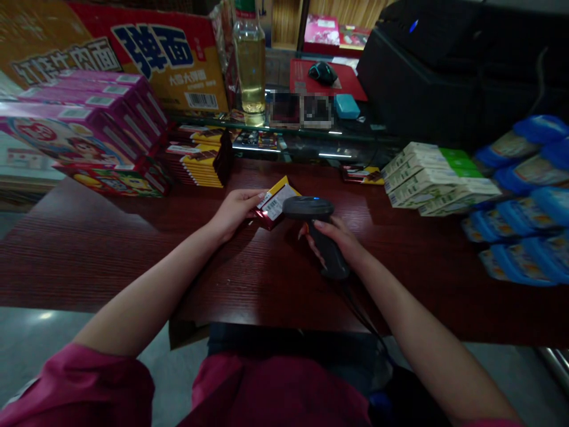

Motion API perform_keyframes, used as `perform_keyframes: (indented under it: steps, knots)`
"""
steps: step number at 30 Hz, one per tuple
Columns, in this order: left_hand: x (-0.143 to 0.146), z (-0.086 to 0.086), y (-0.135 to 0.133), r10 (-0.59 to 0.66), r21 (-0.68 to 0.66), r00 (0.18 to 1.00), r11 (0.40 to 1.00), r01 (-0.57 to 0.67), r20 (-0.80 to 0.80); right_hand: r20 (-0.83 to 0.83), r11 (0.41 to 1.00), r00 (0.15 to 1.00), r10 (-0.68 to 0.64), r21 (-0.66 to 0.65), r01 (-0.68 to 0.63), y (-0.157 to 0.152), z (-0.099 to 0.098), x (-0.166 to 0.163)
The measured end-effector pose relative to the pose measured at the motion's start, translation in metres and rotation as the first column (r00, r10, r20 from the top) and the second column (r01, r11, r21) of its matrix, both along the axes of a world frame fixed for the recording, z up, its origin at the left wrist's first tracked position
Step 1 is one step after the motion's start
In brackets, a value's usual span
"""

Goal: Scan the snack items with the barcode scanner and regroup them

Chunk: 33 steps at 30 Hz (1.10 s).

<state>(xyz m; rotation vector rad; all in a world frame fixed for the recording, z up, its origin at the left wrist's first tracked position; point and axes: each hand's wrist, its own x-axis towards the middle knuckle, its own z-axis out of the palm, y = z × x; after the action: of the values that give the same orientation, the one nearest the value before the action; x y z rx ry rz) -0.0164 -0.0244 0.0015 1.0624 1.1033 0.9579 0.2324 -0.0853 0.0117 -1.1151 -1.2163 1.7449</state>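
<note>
My left hand grips the left end of a chocolate bar in a yellow and dark red wrapper, its white barcode label facing up. In my right hand is a dark grey barcode scanner, held by its handle with a finger near the orange trigger. The scanner's head is close to the right side of the bar and covers part of it. A stack of similar chocolate bars stands behind my left hand, and a smaller pile of bars lies at the back, right of centre.
Purple boxes stand at the left of the dark wooden counter, before a noodle carton. A bottle of yellowish liquid rises behind. White-green cartons and blue-lidded packs occupy the right. The scanner's cable hangs over the front edge.
</note>
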Motion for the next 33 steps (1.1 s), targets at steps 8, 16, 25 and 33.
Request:
perform_keyframes:
  steps: [8,16,25,33]
  knots:
    - [0.002,-0.001,-0.003,0.0,0.023,1.0,1.0,0.0,0.007,0.02,1.0,1.0,0.013,0.002,-0.013,-0.001,0.001,0.0]
    - [0.0,-0.003,-0.002,0.006,0.081,0.998,0.997,-0.001,-0.062,-0.056,1.0,0.998,-0.024,-0.006,0.024,0.001,-0.005,0.002]
    - [0.031,-0.005,-0.008,0.284,0.796,0.763,0.393,0.46,-0.581,-0.386,0.911,0.847,-0.366,0.036,0.411,0.022,0.01,0.049]
    - [0.16,-0.017,0.044,0.458,0.578,0.586,-0.176,0.797,-0.668,-0.556,0.763,0.638,-0.533,0.011,0.647,0.038,0.02,0.104]
